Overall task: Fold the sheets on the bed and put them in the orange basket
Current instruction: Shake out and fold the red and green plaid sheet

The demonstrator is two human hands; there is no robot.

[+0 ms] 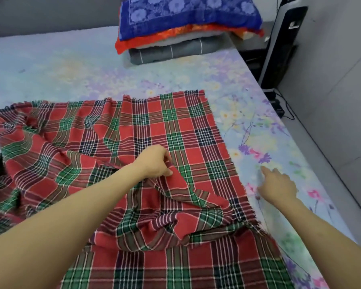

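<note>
A red and green plaid sheet [175, 126] lies spread and rumpled across the bed, its far right part flat and its near and left parts bunched in folds. My left hand [154, 162] pinches a raised fold of the plaid sheet near its middle. Just past the sheet's right edge, my right hand [276, 185] hovers over or rests on the floral bed cover [258, 113], with its fingers loosely extended and holding nothing. No orange basket is in view.
A stack of folded bedding sits at the head of the bed: a blue floral pillow [188, 15] over an orange-red cloth and a grey striped blanket [171, 52]. A tall black and white appliance [283, 44] with cables stands right of the bed by the grey wall.
</note>
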